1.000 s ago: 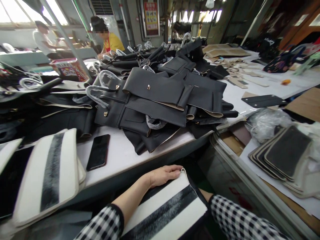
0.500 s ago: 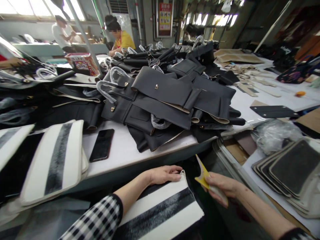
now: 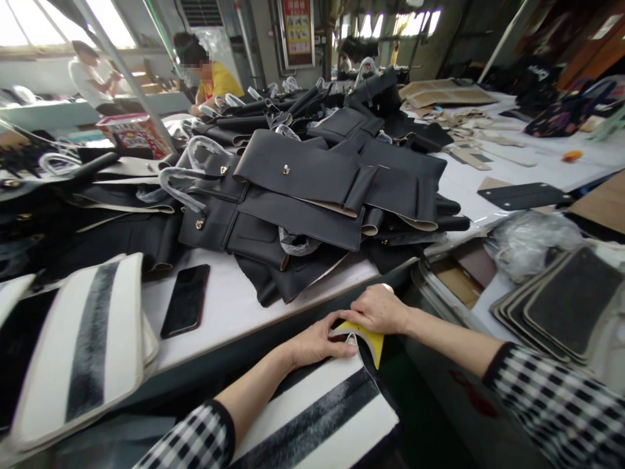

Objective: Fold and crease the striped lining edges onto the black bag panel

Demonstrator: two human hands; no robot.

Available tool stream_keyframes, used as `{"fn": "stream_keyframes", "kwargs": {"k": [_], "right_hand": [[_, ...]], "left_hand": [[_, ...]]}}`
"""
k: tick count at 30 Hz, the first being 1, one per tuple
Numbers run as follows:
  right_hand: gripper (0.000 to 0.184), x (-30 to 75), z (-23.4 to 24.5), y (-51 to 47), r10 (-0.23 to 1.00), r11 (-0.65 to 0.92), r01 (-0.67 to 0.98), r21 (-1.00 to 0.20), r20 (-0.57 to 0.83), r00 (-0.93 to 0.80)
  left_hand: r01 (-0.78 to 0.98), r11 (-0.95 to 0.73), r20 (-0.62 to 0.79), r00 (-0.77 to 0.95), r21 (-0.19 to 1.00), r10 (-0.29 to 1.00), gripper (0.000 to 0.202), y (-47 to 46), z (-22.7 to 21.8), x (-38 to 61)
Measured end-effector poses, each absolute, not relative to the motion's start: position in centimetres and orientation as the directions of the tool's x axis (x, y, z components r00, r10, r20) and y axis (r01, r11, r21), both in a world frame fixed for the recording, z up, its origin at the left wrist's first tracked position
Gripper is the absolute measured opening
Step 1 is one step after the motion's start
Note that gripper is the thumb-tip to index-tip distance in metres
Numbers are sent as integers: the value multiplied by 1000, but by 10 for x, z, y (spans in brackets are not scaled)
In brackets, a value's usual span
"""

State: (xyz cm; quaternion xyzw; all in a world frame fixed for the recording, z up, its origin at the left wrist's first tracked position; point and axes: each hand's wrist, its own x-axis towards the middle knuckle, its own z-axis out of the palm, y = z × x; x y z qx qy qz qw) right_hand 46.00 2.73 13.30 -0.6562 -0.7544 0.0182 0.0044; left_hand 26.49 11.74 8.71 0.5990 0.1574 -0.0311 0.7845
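Note:
My left hand (image 3: 312,342) pinches the far corner of a white panel (image 3: 359,423) with a broad dark stripe, thumb on top. The panel lies near the front of my body and its lower part runs out of view. My right hand (image 3: 381,309) is closed around a yellow scraper (image 3: 367,337) with a crescent-shaped edge. That tool sits at the panel's corner, close against my left fingertips; whether its edge presses on the panel I cannot tell. The handle is mostly covered by my right hand.
Black leather-like bag pieces (image 3: 303,172) are heaped on the white table (image 3: 224,293). A phone (image 3: 185,299) and more striped panels (image 3: 117,352) lie at left. Dark flat pieces (image 3: 569,303) are stacked at right beside clear plastic (image 3: 530,241). A person in yellow (image 3: 224,79) works behind.
My right hand has moved left and up, bringing the yellow scraper to the panel's corner beside my left hand. My left hand keeps its hold. The view has shifted slightly to the right.

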Motion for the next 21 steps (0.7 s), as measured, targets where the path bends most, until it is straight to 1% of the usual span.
{"fn": "stream_keyframes", "kwargs": {"k": [5, 10, 12, 17, 21], "right_hand": [[71, 454, 139, 39, 980, 198, 980, -14, -18, -198], [68, 453, 138, 41, 974, 226, 974, 0, -30, -226], [68, 452, 138, 41, 972, 231, 973, 3, -42, -231], [70, 447, 143, 39, 976, 198, 980, -5, -95, -198], [73, 442, 145, 34, 979, 167, 986, 13, -124, -165]], "left_hand": [[182, 182, -209, 967, 966, 145, 71, 117, 90, 264], [243, 46, -247, 957, 969, 150, 52, 117, 101, 263], [253, 30, -255, 956, 967, 144, 46, 118, 102, 263], [270, 2, -267, 952, 963, 150, 36, 118, 98, 261], [268, 25, -269, 954, 963, 135, 33, 117, 94, 261]]}}
